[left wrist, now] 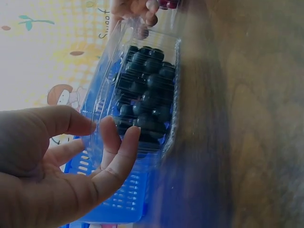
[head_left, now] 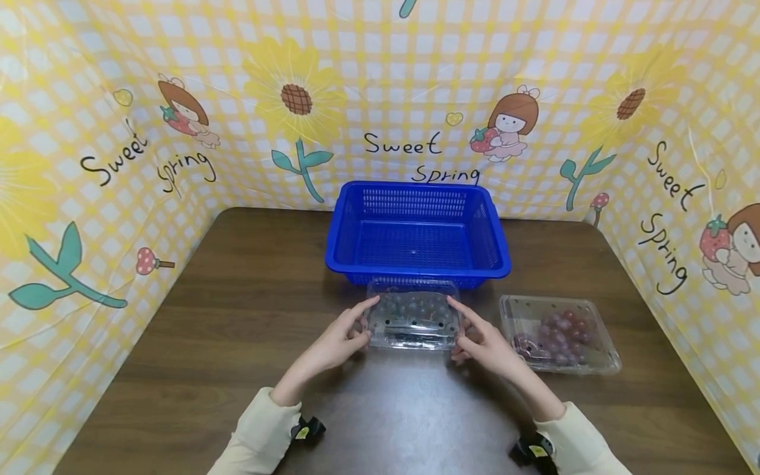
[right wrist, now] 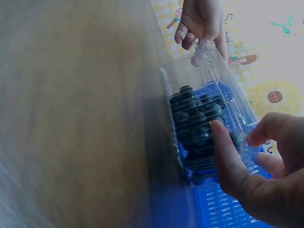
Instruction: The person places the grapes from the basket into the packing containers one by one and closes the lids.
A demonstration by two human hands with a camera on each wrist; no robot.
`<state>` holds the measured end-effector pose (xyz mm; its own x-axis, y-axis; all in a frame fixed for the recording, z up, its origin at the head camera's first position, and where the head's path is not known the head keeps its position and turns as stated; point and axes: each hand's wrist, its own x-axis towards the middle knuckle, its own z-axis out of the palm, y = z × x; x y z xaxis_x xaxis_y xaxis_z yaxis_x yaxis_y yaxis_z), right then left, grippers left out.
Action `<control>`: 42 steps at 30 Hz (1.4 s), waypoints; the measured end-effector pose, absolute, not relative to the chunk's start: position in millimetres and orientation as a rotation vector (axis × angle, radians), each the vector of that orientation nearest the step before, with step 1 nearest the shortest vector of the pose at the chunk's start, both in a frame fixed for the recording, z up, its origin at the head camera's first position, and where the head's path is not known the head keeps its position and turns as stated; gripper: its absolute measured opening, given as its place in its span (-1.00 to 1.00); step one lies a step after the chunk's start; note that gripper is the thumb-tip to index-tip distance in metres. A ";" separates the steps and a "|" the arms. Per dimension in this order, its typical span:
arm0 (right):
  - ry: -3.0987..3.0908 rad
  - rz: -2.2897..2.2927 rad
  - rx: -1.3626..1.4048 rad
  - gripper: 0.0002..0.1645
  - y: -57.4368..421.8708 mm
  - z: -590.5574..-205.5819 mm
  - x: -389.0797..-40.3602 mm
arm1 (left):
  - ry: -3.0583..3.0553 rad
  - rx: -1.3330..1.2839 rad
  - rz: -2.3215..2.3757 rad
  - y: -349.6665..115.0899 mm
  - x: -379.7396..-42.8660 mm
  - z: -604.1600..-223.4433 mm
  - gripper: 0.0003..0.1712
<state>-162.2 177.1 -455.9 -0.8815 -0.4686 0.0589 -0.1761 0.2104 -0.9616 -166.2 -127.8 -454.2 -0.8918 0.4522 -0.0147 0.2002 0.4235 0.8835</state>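
A clear plastic clamshell box (head_left: 413, 335) with dark round fruit (left wrist: 147, 92) inside is held in front of me, close to the near side of the blue basket. My left hand (head_left: 335, 340) grips its left end, thumb and fingers pinching the edge. At the opposite end my right hand (head_left: 488, 343) does the same. In the left wrist view the box's bottom edge stands close over the wooden table. Ribbed walls let the fruit show through in both wrist views.
Behind the box stands a blue plastic basket (head_left: 418, 272) with perforated walls and nothing in it. To the right lies a second clear box (head_left: 515, 310) holding red grapes (head_left: 564, 336). The brown wooden table (head_left: 225, 316) is enclosed by a yellow checked cloth (head_left: 380, 86).
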 end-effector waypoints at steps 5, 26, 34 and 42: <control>2.235 -1.816 -0.662 -0.13 179.6 -474.4 -167.7 | 2.406 0.560 1.489 -126.3 -165.7 -455.2 -0.23; 2.142 -1.901 -0.730 -0.13 181.6 -486.1 -173.1 | 2.308 0.564 1.599 -126.9 -165.2 -447.6 -0.23; 2.156 -1.909 -0.743 -0.13 179.9 -486.6 -172.1 | 2.303 0.569 1.641 -127.6 -169.9 -460.3 -0.21; 2.201 -1.851 -0.713 -0.10 180.9 -484.5 -172.2 | 2.312 0.562 1.626 -127.4 -167.9 -458.7 -0.21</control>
